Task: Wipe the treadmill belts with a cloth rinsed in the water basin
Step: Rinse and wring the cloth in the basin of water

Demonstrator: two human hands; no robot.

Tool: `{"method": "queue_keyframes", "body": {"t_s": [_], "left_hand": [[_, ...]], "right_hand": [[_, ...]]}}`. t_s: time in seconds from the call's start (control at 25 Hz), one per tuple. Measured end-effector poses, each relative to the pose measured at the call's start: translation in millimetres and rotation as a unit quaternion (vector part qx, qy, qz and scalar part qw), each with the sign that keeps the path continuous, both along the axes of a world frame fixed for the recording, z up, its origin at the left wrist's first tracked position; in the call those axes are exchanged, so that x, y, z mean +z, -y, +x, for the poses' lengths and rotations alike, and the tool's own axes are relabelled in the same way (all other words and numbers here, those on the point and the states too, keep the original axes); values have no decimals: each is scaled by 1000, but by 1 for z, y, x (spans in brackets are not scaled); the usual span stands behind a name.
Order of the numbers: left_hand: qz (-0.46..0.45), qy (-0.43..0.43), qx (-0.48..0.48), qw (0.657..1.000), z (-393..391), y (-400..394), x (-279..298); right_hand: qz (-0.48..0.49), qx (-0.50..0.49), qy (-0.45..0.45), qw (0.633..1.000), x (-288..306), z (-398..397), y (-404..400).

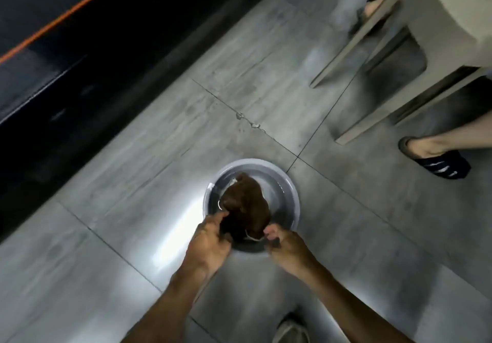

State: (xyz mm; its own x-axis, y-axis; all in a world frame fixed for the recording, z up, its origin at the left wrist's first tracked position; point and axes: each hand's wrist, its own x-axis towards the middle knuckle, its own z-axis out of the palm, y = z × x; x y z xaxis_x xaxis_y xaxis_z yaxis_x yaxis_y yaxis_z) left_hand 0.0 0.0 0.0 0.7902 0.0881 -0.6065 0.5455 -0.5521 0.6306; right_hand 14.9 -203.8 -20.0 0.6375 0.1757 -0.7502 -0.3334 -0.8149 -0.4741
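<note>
Overhead, head view, looking down at a grey tiled floor (133,222). Frame slightly blurred by motion.

Round metal basin (288,196) sits on the floor near the middle, just below a crossing of tile joints. Water inside is hard to make out; a pale glint shows along the inner wall.

Brown cloth (246,200) is bunched up in the basin, its bulk over the left-centre of the bowl, a light edge trailing at its near side.

Left hand (210,238) reaches in from the near edge, fingers curled round the near-left part of the cloth, gripping it at the basin's rim. Right hand (285,246) is at the near-right rim, fingers (270,234) curled in and pinching the cloth's pale near edge. Both forearms run down toward the near edge of the frame.

Small wet drops (250,123) lie on the tile joint, far of the basin.

Far left: dark treadmill (53,57) with an orange stripe (66,17) along its side, well apart from the basin.

Far right: pale chair legs (356,41) on the floor. Beside them, another person's foot in a dark sandal (439,163). A second foot shows blurred at the far right, behind the chair.

Near edge, between the forearms: a light shoe (291,329), partly cut off.
</note>
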Motion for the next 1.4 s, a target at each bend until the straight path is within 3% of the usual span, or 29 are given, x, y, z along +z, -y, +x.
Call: {"method": "queue_keyframes", "body": {"t_s": [0.16,0.36,0.6,0.76,0.84,0.96,1.04,1.12,1.24,1.32,1.4], "left_hand": [[82,60,-102,990,31,17,-83],[240,77,-263,931,47,36,-156],[206,110,-221,947,42,33,-171],[145,135,-125,972,45,29,-161],[12,124,-6,992,53,31,-152],[-251,66,67,963,67,31,-131],[-287,53,16,956,76,27,-133],[-231,81,3,969,82,23,-143],[-114,93,-4,989,82,12,-153],[-108,98,-25,989,78,10,-157],[-83,104,-48,990,75,12,-155]], "right_hand": [[-10,-23,43,999,-70,21,-4],[-83,12,171,982,-130,40,-21],[-149,1,155,977,-140,51,-31],[3,-82,188,979,-115,56,-25],[97,-121,222,963,-94,55,-24],[239,-178,239,924,-74,59,-28],[323,-217,228,892,-64,66,-32],[403,-228,202,863,-55,71,-32],[344,-172,218,897,-55,76,-17],[213,-154,250,932,-70,79,-4],[30,-135,310,941,-93,78,-1]]}}
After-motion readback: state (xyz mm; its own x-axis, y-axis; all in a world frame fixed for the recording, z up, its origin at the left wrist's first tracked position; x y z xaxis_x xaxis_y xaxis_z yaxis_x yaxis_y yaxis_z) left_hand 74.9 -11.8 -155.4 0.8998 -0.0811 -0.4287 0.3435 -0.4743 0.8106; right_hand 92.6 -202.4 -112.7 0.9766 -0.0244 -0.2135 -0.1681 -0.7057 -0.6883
